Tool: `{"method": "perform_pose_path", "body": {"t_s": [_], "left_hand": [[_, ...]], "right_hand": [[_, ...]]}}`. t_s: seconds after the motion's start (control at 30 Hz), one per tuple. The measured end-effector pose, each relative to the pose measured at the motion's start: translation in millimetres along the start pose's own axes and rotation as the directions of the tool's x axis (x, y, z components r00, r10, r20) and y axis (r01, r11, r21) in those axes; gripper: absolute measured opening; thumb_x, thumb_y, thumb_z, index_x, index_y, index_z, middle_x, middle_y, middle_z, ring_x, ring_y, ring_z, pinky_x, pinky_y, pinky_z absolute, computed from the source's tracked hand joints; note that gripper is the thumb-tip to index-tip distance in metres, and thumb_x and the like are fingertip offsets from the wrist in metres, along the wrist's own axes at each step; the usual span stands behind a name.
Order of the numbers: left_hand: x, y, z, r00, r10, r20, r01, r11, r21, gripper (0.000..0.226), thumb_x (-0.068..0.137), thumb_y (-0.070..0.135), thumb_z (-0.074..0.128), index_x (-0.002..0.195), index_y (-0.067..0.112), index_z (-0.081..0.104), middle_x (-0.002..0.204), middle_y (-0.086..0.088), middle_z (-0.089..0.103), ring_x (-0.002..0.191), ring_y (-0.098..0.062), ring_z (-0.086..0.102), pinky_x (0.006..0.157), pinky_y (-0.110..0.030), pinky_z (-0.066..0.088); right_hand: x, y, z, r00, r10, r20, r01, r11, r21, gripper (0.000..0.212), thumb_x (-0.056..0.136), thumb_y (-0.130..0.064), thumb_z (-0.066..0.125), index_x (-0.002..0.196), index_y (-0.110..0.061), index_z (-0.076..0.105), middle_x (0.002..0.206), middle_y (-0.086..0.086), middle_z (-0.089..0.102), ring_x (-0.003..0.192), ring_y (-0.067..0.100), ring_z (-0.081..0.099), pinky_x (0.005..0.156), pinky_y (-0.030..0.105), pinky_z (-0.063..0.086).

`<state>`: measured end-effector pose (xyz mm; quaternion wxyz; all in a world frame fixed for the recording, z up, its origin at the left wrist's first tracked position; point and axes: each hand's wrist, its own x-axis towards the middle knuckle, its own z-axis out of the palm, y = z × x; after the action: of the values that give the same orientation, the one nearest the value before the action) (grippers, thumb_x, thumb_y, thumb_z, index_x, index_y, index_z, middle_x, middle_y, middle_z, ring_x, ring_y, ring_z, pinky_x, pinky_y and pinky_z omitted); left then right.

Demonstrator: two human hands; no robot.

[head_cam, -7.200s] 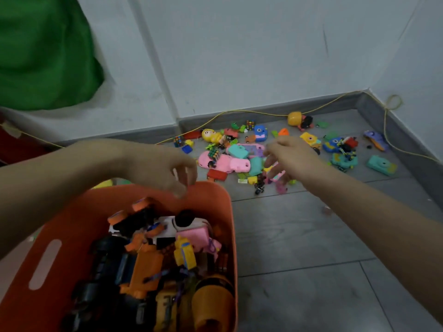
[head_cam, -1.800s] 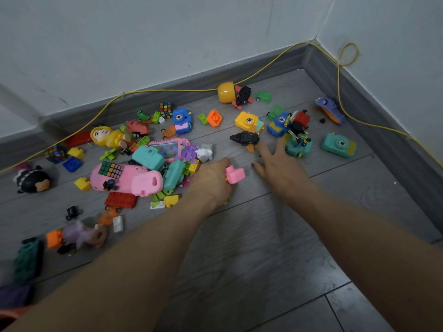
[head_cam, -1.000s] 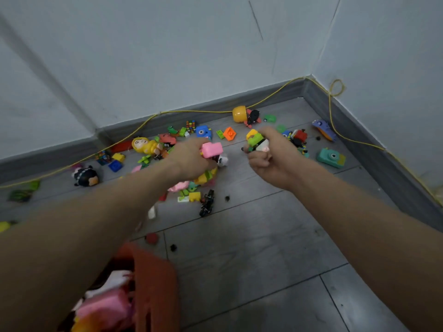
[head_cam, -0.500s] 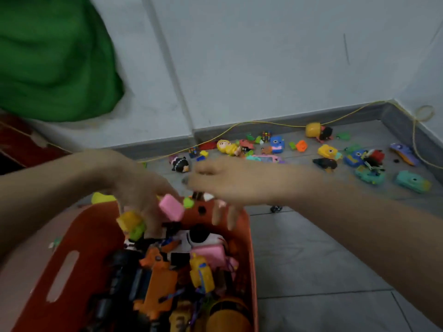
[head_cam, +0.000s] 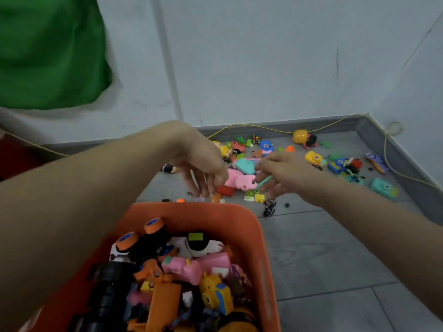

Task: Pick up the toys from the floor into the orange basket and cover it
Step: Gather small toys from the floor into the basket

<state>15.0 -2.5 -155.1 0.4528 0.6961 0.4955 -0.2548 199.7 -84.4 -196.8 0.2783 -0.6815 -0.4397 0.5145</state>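
Note:
The orange basket [head_cam: 254,226] stands on the floor right below me, piled with toys: a pink piece [head_cam: 184,268], an orange truck, a yellow camera toy. My left hand [head_cam: 199,161] hangs just beyond its far rim, fingers spread downward, with nothing in them. My right hand [head_cam: 280,171] reaches over the floor to the right of it, fingers loosely apart and nothing held. Beyond both hands lies a scatter of small toys, among them a pink car [head_cam: 239,179], a teal camera [head_cam: 384,188] and a yellow ball toy [head_cam: 300,135].
Grey tiled floor meets white walls at a corner on the far right. A yellow cord [head_cam: 251,127] runs along the skirting. A green cloth [head_cam: 48,51] hangs at the upper left. A small black figure [head_cam: 269,208] lies near the basket's far right corner.
Both hands brought small blocks from the floor pile to the basket and let them go. They have since moved past the rim, holding nothing.

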Motion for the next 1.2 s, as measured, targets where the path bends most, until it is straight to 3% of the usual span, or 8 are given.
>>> {"method": "perform_pose_path", "body": {"t_s": [0.2, 0.3, 0.43, 0.57, 0.73, 0.93, 1.07, 1.2], "left_hand": [[81.0, 9.1, 13.4, 0.961, 0.053, -0.271, -0.083, 0.991, -0.102, 0.030, 0.097, 0.025, 0.055, 0.119, 0.005, 0.057, 0.099, -0.010, 0.069, 0.082, -0.022, 0.066, 0.087, -0.041, 0.058], [105.1, 0.2, 33.5, 0.979, -0.064, -0.195, 0.040, 0.992, -0.124, 0.041, 0.094, 0.033, 0.057, 0.127, 0.009, 0.053, 0.111, -0.013, 0.067, 0.086, -0.024, 0.063, 0.086, -0.040, 0.056], [118.9, -3.7, 44.9, 0.984, -0.116, -0.133, 0.113, 0.993, -0.024, 0.055, 0.089, 0.042, 0.063, 0.134, 0.012, 0.051, 0.124, -0.014, 0.060, 0.105, -0.029, 0.064, 0.088, -0.044, 0.056], [125.5, -3.8, 42.2, 0.981, -0.101, -0.164, 0.125, 0.982, 0.144, 0.076, 0.089, 0.043, 0.067, 0.151, 0.020, 0.031, 0.149, -0.013, 0.042, 0.125, -0.033, 0.052, 0.093, -0.042, 0.051], [137.7, -15.4, 50.4, 0.972, -0.151, -0.180, 0.212, 0.894, 0.394, 0.117, 0.065, 0.064, 0.075, 0.156, 0.030, 0.009, 0.154, -0.012, 0.038, 0.131, -0.035, 0.047, 0.104, -0.045, 0.045], [154.5, -19.9, 55.2, 0.980, -0.178, -0.091, 0.200, 0.845, 0.496, 0.127, 0.054, 0.067, 0.083, 0.153, 0.032, 0.012, 0.132, -0.013, 0.053, 0.078, -0.023, 0.063, 0.078, -0.034, 0.055], [167.7, -36.8, 54.6, 0.974, -0.189, -0.122, 0.225, 0.807, 0.546, 0.132, 0.050, 0.075, 0.081, 0.152, 0.035, 0.007, 0.149, -0.016, 0.033, 0.120, -0.034, 0.053, 0.096, -0.043, 0.049], [178.4, -53.5, 59.1, 0.979, -0.137, -0.148, 0.195, 0.829, 0.523, 0.132, 0.050, 0.075, 0.081, 0.150, 0.032, 0.006, 0.151, -0.019, 0.026, 0.127, -0.041, 0.045, 0.101, -0.053, 0.046]], "right_hand": [[15.9, 59.9, -7.5, 0.955, 0.269, -0.127, -0.293, 0.922, -0.252, 0.020, 0.095, -0.018, 0.058, 0.112, -0.009, 0.058, 0.097, 0.015, 0.063, 0.076, 0.023, 0.064, 0.075, 0.042, 0.061], [7.6, 69.9, -12.4, 0.945, 0.305, -0.120, -0.325, 0.821, -0.469, 0.044, 0.092, -0.024, 0.064, 0.132, -0.013, 0.049, 0.101, 0.010, 0.058, 0.080, 0.022, 0.062, 0.067, 0.037, 0.061], [3.8, 79.8, -24.7, 0.963, 0.258, -0.080, -0.251, 0.744, -0.619, 0.078, 0.088, -0.041, 0.068, 0.152, -0.025, 0.026, 0.144, 0.008, 0.045, 0.086, 0.021, 0.059, 0.061, 0.031, 0.058], [23.3, 106.5, -23.9, 0.959, 0.254, -0.125, -0.278, 0.751, -0.599, 0.099, 0.078, -0.061, 0.069, 0.155, -0.034, 0.011, 0.153, 0.009, 0.029, 0.110, 0.029, 0.057, 0.080, 0.037, 0.058], [54.6, 138.7, -3.4, 0.959, 0.266, -0.099, -0.273, 0.770, -0.577, 0.106, 0.080, -0.063, 0.065, 0.156, -0.031, -0.002, 0.159, 0.015, 0.007, 0.142, 0.037, 0.030, 0.111, 0.045, 0.033], [91.5, 155.1, 22.2, 0.984, 0.119, -0.132, -0.177, 0.712, -0.679, 0.101, 0.078, -0.066, 0.064, 0.152, -0.025, 0.011, 0.142, 0.017, 0.021, 0.124, 0.041, 0.044, 0.100, 0.045, 0.045], [106.2, 160.2, 36.2, 0.988, -0.036, -0.153, -0.092, 0.658, -0.747, 0.074, 0.085, -0.056, 0.060, 0.142, -0.021, 0.029, 0.137, 0.015, 0.026, 0.116, 0.035, 0.047, 0.091, 0.042, 0.047], [114.3, 172.4, 42.1, 0.979, -0.137, -0.148, -0.027, 0.638, -0.770, 0.045, 0.093, -0.034, 0.054, 0.132, -0.018, 0.038, 0.144, 0.017, 0.024, 0.103, 0.032, 0.054, 0.080, 0.040, 0.050]]}}
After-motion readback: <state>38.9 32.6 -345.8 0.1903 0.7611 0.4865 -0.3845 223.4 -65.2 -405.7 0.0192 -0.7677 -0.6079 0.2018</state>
